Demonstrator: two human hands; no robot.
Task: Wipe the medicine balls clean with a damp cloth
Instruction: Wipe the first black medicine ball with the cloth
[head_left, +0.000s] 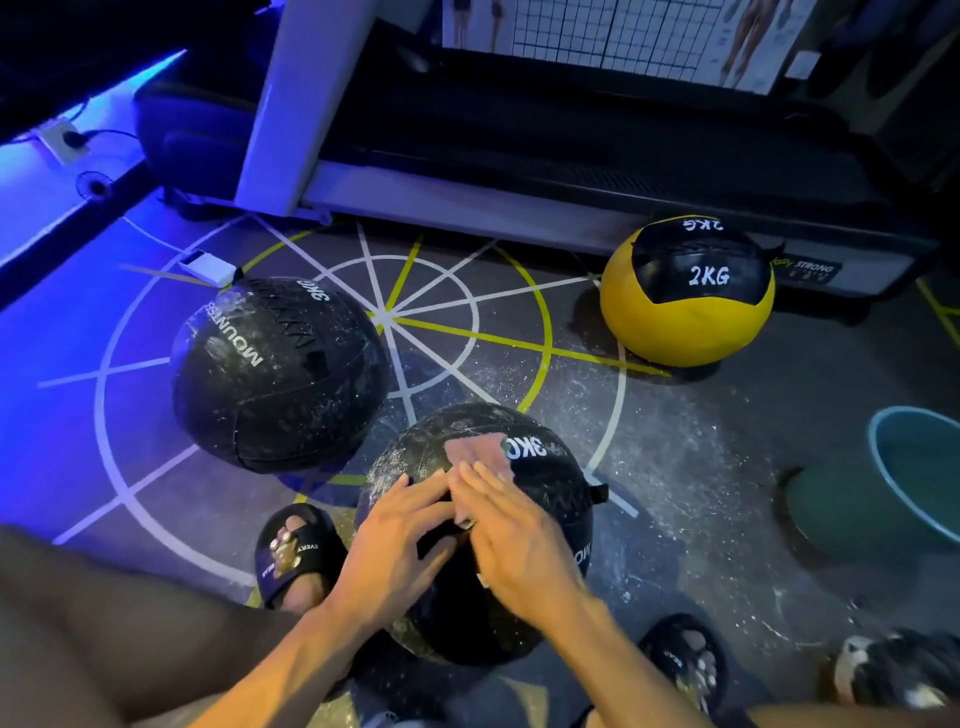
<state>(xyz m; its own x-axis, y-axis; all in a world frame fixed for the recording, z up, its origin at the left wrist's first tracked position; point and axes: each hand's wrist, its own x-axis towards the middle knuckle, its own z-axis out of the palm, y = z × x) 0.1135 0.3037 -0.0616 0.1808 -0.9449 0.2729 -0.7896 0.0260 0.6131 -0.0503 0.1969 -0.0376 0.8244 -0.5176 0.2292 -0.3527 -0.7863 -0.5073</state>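
Three medicine balls sit on the marked gym floor, and I take the near black ball (478, 535) between my feet as my landmark. My right hand (511, 535) lies flat on its crown, fingers straight and together, pressing the pink cloth (478, 449) down onto the skin; the cloth pokes out beyond my fingertips, touching the white "3KG" print. My left hand (392, 545) rests on the same ball just beside the right, fingers loosely spread and steadying it, gripping nothing that I can see. The second black ball (275, 374) stands beyond and to the left of my landmark, apart from it and flecked with white dust. The yellow ball (685, 296) sits well beyond and to the right, against the treadmill base (519, 208). A teal basin (914, 478) is to the right of my landmark.

My worry is roll: the ball is round and only lightly braced, so a hard sideways stroke may spin it away. With only a flat palm on it, the cloth may bunch or slide off. White grit lies all round the ball on the floor (675, 467), so any rolling would probably dirty it again.
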